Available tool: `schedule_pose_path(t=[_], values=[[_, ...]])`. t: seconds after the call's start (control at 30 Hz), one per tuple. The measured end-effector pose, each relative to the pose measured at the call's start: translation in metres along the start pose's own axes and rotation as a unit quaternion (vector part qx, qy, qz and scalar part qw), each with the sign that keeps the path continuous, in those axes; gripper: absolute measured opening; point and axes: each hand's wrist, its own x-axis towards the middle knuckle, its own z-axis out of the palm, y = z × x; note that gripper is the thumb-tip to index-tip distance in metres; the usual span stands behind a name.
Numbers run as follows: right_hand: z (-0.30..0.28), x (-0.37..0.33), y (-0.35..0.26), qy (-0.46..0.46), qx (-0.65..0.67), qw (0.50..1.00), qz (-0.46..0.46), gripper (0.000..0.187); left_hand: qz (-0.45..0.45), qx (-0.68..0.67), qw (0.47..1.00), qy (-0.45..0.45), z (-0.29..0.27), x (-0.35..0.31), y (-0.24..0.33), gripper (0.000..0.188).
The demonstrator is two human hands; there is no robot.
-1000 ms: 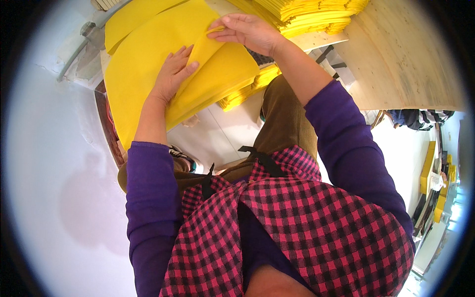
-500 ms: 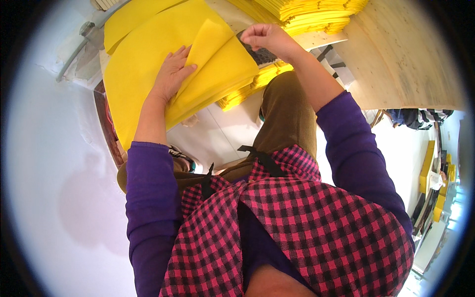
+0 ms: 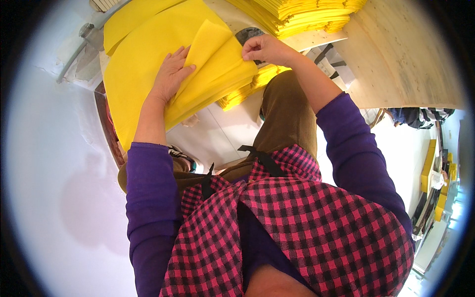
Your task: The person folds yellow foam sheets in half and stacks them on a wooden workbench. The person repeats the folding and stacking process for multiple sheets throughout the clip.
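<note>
A stack of yellow fabric sheets (image 3: pixel 133 79) lies in front of me, the top one folded back in a slanting flap (image 3: pixel 210 42). My left hand (image 3: pixel 171 74) rests flat on the stack, fingers spread and thumb against the fold. At the right edge of the fabric, my right hand (image 3: pixel 267 48) has its thumb and forefinger pinched together on the yellow sheet's edge. Beyond those fingers is a dark, rounded object (image 3: pixel 249 33), partly covered by the hand.
A thick pile of folded yellow pieces (image 3: pixel 311 15) sits at the far right, beside a large wooden board (image 3: pixel 401 59). More yellow fabric (image 3: pixel 237 94) hangs below the stack near my knee. A pale wall (image 3: pixel 64 173) runs along the left, with a grey pipe (image 3: pixel 74 54).
My right hand has come down and nearer along the fabric's right edge, from beside the dark object to the yellow sheet. My left hand stays in place.
</note>
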Motion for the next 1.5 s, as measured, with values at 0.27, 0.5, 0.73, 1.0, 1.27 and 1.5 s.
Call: schedule_pose_path(t=[0.27, 0.5, 0.73, 1.0, 1.27, 1.5], values=[[-0.006, 0.002, -0.012, 0.018, -0.015, 1.000, -0.003, 0.018, -0.003, -0.003, 1.000, -0.002, -0.001, -0.001, 0.003, 0.051], [-0.010, 0.011, -0.017, 0.024, -0.011, 1.000, -0.015, 0.019, 0.000, -0.001, 1.000, -0.006, -0.001, 0.000, 0.002, 0.052], [-0.011, 0.011, -0.025, 0.022, -0.023, 0.999, -0.030, 0.018, 0.001, -0.007, 1.000, -0.003, 0.000, 0.000, -0.001, 0.052], [-0.010, 0.017, -0.036, 0.038, -0.012, 0.998, -0.046, 0.021, 0.004, 0.001, 1.000, -0.003, 0.000, -0.001, -0.001, 0.052], [-0.001, 0.024, -0.036, 0.030, 0.095, 0.994, -0.053, 0.019, 0.002, 0.002, 1.000, -0.003, 0.000, -0.001, 0.001, 0.051], [0.002, 0.018, -0.033, 0.029, 0.201, 0.976, -0.081, 0.021, 0.007, 0.010, 1.000, -0.009, -0.001, 0.000, 0.000, 0.052]])
